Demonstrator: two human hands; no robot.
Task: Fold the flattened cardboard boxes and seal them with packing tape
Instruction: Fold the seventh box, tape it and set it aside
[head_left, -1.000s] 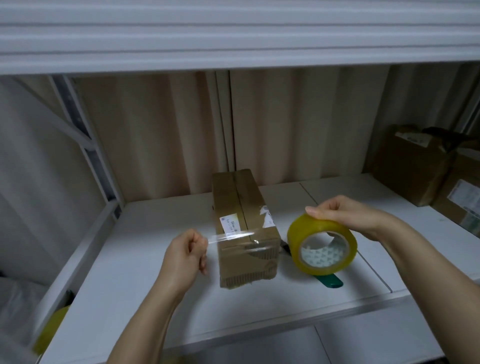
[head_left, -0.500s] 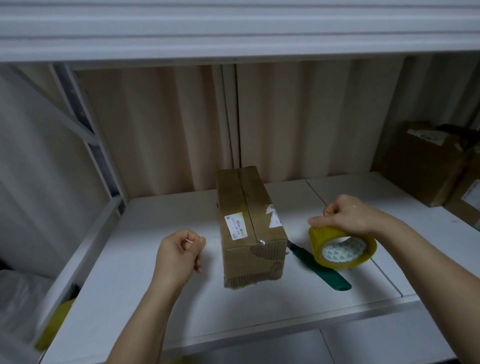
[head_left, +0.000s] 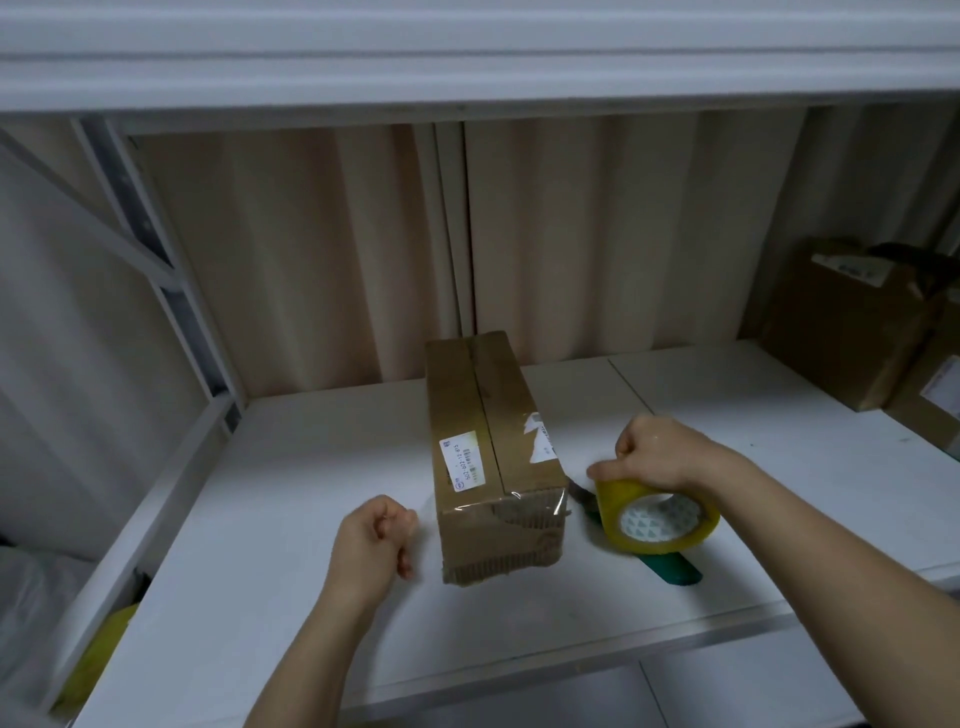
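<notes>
A closed brown cardboard box (head_left: 488, 447) lies lengthwise on the white shelf (head_left: 291, 623), with a seam along its top and a white label. Clear tape shines across the box's near top edge. My left hand (head_left: 374, 545) is just left of the box's near end, its thumb and fingers pinching the faint clear tape end. My right hand (head_left: 660, 452) grips the yellow tape roll (head_left: 657, 519) from above, low beside the box's right near corner.
A green-handled cutter (head_left: 675, 571) lies on the shelf under the roll. Brown boxes (head_left: 852, 332) stand at the back right. An upper shelf hangs overhead. A grey upright (head_left: 171, 291) bounds the left side, with something yellow (head_left: 98, 649) below it.
My right hand has brought the roll down to the right of the box. The stretched tape has come down onto the box's near edge. My left hand has sunk beside the box.
</notes>
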